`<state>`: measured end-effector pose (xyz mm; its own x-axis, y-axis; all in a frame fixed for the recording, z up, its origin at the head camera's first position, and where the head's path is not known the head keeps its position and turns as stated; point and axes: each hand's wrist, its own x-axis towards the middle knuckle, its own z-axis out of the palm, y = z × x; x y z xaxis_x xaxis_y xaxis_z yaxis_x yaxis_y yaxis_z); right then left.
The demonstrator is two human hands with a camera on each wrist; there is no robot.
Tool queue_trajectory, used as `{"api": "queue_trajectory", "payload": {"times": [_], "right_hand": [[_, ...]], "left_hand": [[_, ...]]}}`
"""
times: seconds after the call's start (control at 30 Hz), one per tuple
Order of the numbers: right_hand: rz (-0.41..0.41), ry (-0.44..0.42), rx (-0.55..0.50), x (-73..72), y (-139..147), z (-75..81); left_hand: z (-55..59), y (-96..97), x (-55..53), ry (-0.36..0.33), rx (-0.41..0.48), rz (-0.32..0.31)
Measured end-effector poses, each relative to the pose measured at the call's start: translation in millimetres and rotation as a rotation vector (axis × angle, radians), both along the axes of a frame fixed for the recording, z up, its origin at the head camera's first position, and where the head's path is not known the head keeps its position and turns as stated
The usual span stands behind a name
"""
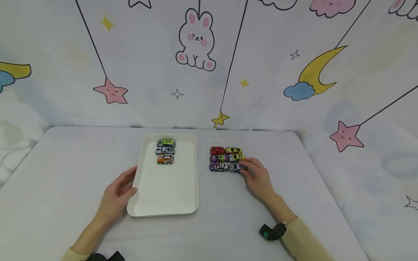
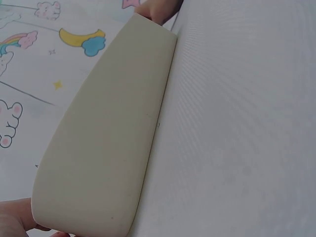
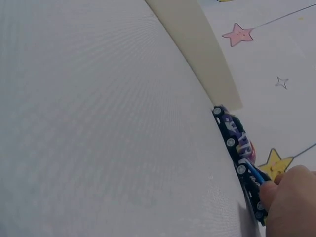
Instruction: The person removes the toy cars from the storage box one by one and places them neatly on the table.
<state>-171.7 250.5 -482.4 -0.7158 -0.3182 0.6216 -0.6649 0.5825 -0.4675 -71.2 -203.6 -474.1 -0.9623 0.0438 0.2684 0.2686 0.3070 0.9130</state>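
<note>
White table point(image 1: 225, 232), right hand point(image 1: 258, 179) pinching dark toy car point(image 1: 234, 168)

Smooth plastic-looking tray point(image 1: 166, 190), glossy toy cars point(image 1: 218, 158) with printed bodies, matt cloth-like table cover point(image 1: 228, 217), smooth matt printed backdrop point(image 1: 147, 54), matt cloth sleeve point(image 1: 303, 239), plastic-looking wrist camera point(image 1: 273, 232)

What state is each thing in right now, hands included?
White tray: open side up on the table, partly filled.
Three toy cars: upright in the tray, in one column.
Five other toy cars: upright on the table, closely grouped.
Black-and-white toy car: pinched, wheels down.
Right hand: pinching that car.
Left hand: holding the tray's left side.
</note>
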Motion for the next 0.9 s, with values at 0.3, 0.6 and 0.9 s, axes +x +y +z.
{"api": "queue_trajectory", "payload": {"times": [0.3,0.6,0.9], "right_hand": [[-0.024,-0.024,0.025,0.7,0.6,-1.1],[-0.027,-0.014,0.017,0.7,-0.1,-1.3],[-0.017,0.01,0.007,-1.4,-0.3,-0.7]], "left_hand": [[-1.0,0.2,-0.3,-0.002,0.002,0.0],[-1.5,0.1,0.4,-0.001,0.001,0.002],[0.1,0.6,0.8,0.007,-0.007,0.005]]}}
